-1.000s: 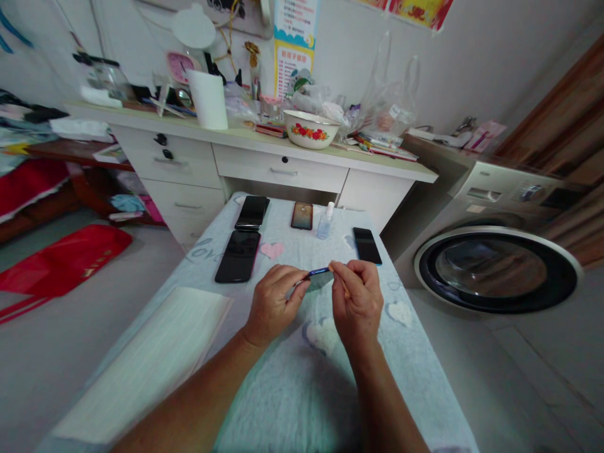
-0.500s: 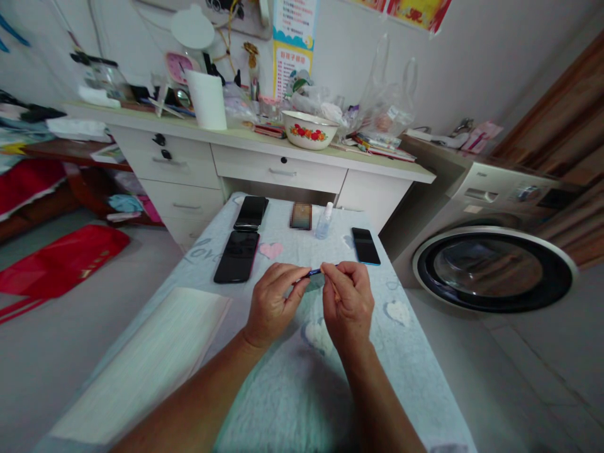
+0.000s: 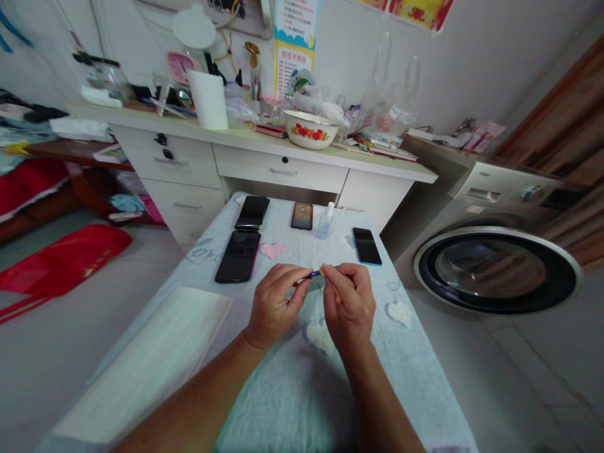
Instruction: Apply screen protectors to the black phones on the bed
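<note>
Above the tabletop [image 3: 415, 365], pinched closed from both sides, probably for steadiness: a slim blue thing [image 3: 314, 274], too small to identify. Caught between left grip [image 3: 274, 305] at 9 o'clock and right grip [image 3: 352, 303] at 3 o'clock. Spaced outward, seemingly against knocks: bottle [image 3: 324, 226] at 12 o'clock, black phone [image 3: 367, 246] at 2 o'clock.

Far surface [image 3: 236, 134] behind, near surface [image 3: 292, 390] in front
On the near surface, a front-left phone [image 3: 237, 257] lies before a rear-left phone [image 3: 251, 212], a middle phone [image 3: 302, 216] left of a bottle [image 3: 324, 224], a right phone [image 3: 367, 246] near the right edge. Before them, a thin item [image 3: 314, 274] sits between left grip [image 3: 276, 304] and right grip [image 3: 350, 302]. A sheet [image 3: 146, 365] lies front left. A bowl [image 3: 310, 130] stands on the far surface, a washing machine [image 3: 495, 258] at right, a bag [image 3: 70, 258] on the floor [image 3: 146, 277] at left.
</note>
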Demonstrator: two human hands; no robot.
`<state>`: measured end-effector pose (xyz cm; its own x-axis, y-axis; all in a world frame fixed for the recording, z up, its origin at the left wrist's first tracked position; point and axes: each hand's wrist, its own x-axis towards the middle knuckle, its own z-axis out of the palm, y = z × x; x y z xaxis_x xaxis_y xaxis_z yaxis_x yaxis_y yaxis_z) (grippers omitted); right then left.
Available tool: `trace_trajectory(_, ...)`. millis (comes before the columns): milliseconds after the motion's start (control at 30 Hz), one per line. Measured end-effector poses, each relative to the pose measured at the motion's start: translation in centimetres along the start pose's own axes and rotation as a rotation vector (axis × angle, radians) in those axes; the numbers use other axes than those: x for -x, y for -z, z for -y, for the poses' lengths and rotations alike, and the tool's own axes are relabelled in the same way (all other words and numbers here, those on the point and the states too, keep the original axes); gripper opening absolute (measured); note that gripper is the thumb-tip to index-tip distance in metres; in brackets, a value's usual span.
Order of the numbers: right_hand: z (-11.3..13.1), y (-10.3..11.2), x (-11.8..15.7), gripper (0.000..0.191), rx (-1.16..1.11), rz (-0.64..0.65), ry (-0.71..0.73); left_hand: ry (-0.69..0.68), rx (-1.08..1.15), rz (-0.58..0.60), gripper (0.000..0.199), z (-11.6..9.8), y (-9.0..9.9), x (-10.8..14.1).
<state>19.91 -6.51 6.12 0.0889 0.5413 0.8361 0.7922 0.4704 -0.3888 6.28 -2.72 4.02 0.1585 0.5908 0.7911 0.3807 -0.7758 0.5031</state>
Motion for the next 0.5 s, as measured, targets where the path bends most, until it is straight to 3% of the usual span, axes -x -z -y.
trace_trajectory(233,-0.3,0.2,0.2,0.029,0.067,-0.066,-0.054,0.011,0.011,-0.006,0.021,0.1,0.0,0.1)
trace_trajectory(500,1.5,-0.9,0.6,0.031,-0.021,0.027,-0.017,0.014,0.021,0.014,0.015,-0.2,0.2,-0.1)
